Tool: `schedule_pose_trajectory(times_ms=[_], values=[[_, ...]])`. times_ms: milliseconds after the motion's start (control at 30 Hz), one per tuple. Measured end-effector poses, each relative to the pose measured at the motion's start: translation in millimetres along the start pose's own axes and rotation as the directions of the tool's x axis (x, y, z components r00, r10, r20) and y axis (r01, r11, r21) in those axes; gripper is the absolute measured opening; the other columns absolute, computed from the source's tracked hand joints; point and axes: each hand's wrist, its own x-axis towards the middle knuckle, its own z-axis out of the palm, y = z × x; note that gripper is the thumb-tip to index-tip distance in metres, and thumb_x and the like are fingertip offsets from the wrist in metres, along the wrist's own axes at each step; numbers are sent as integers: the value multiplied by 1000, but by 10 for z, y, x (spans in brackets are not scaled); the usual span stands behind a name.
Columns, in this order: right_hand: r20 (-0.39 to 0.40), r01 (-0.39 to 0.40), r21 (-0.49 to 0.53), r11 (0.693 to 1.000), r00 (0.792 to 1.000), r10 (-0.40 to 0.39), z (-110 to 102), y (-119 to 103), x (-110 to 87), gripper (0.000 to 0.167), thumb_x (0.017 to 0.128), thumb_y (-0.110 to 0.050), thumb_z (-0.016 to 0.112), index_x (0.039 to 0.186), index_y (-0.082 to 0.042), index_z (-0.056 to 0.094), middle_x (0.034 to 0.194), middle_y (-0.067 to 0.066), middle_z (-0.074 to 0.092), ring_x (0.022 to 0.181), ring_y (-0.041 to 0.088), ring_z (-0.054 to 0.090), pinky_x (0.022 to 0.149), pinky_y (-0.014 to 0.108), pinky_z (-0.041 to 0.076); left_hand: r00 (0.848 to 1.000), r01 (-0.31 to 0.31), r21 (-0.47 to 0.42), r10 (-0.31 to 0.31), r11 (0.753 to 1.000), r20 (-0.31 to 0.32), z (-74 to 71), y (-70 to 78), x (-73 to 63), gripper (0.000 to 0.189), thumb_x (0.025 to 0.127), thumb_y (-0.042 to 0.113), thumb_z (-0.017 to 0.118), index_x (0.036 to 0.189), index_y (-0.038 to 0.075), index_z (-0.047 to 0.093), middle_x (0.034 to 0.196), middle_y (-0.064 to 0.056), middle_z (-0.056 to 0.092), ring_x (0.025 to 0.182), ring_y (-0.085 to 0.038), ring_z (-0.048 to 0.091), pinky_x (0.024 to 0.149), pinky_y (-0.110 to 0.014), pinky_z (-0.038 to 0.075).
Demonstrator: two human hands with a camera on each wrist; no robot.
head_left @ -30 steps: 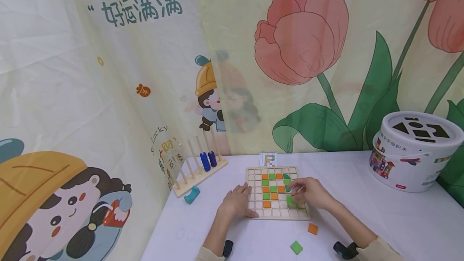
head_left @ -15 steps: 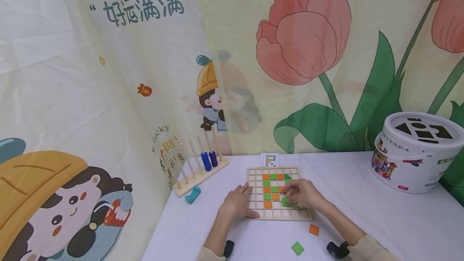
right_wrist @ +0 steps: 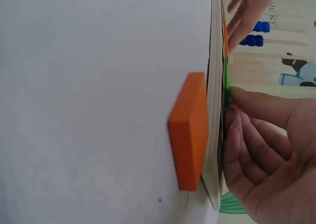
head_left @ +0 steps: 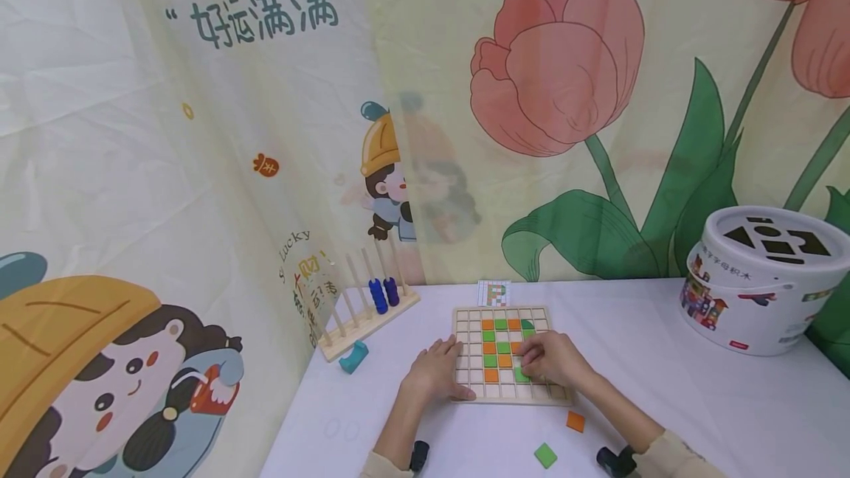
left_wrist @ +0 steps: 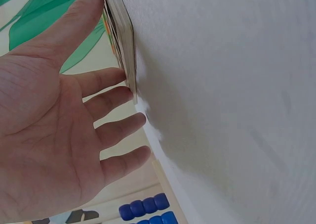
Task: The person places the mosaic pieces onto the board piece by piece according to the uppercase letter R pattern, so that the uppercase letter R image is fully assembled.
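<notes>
My left hand lies spread along the left edge of a wooden grid board, fingers straight. In the left wrist view its fingertips touch the board's rim and the thumb reaches over the near corner. With thumb and fingertips my right hand pinches a green square tile low over the board's right part; the right wrist view shows the tile edge-on at the thumb tip. Orange tiles and green tiles sit in the grid's cells. The right fingers partly cover the tiles there.
In front of the board lie a loose orange tile and a loose green tile. Behind it is a pattern card. A peg rack with blue beads and a teal block stand left, a white bucket right.
My right hand has shifted left and slightly toward me, bringing the green tile over a cell near the board's lower middle. The left hand stays at the board's edge.
</notes>
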Motion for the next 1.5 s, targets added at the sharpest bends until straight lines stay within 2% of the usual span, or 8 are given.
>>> schedule_pose_trajectory(times_ms=[233, 400, 633, 900, 1100, 1233, 1400, 1500], values=[[15, 18, 23, 1000, 1000, -18, -35, -34, -69, 25, 79, -2, 89, 100, -8, 76, 79, -4, 68, 75, 13, 65, 68, 21, 59, 1000, 3, 12, -3, 1000, 4, 13, -3, 2, 99, 74, 51, 92, 154, 10, 51, 163, -10, 44, 151, -32, 39, 122, -54, 36], [-13, -9, -3, 1000, 1000, 9, -134, -105, -124, 25, 78, -3, 90, 98, -11, 77, 80, -6, 69, 76, 12, 65, 70, 22, 59, 1000, 3, 7, -3, 1000, 5, 17, 1, 7, 99, 74, 51, 92, 154, 10, 51, 164, -9, 43, 151, -32, 39, 122, -54, 35], [-23, 1, -36, 999, 1000, -2, -311, -172, -233, 27, 78, -5, 91, 100, -9, 77, 79, -5, 68, 76, 13, 63, 68, 24, 57, 1000, 4, 25, -4, 1000, -8, 1, 12, -2, 98, 74, 51, 91, 154, 10, 51, 164, -9, 44, 151, -31, 39, 122, -53, 36], [13, -30, -51, 998, 999, 31, -420, -175, -396, 26, 80, 0, 88, 102, -8, 78, 78, -4, 67, 75, 14, 62, 68, 24, 57, 1000, 0, 27, 0, 1000, -9, -8, 5, -8, 98, 74, 50, 91, 154, 10, 51, 164, -10, 43, 151, -32, 39, 121, -54, 36], [91, -10, -48, 999, 996, 14, -399, -150, -542, 26, 79, 0, 88, 100, -8, 76, 79, -5, 67, 75, 15, 62, 68, 22, 57, 1000, 0, 5, 0, 1000, -7, 7, 4, -2, 98, 74, 49, 92, 153, 9, 51, 163, -11, 44, 151, -33, 39, 121, -55, 36], [184, 67, -24, 997, 981, -62, -374, -122, -645, 28, 77, -3, 90, 101, -8, 75, 82, -5, 68, 74, 14, 61, 66, 22, 57, 1000, 3, 8, -3, 1000, -4, 18, 4, 7, 99, 73, 50, 92, 153, 9, 51, 163, -10, 44, 151, -32, 39, 122, -55, 36], [291, 168, 57, 984, 940, -177, -352, -93, -754, 33, 73, -1, 91, 100, -11, 76, 87, -2, 72, 75, 10, 64, 65, 24, 56, 1000, 3, 15, -2, 1000, -5, 28, -5, 18, 99, 73, 50, 92, 153, 9, 51, 163, -9, 44, 151, -32, 39, 121, -55, 36], [341, 183, 64, 981, 920, -194, -312, -62, -789, 34, 70, -1, 91, 98, -16, 78, 86, -6, 72, 77, 8, 64, 65, 24, 55, 1000, 2, 20, -2, 1000, -6, 34, -17, 26, 99, 73, 51, 92, 153, 9, 51, 163, -10, 44, 151, -33, 39, 121, -55, 36]])
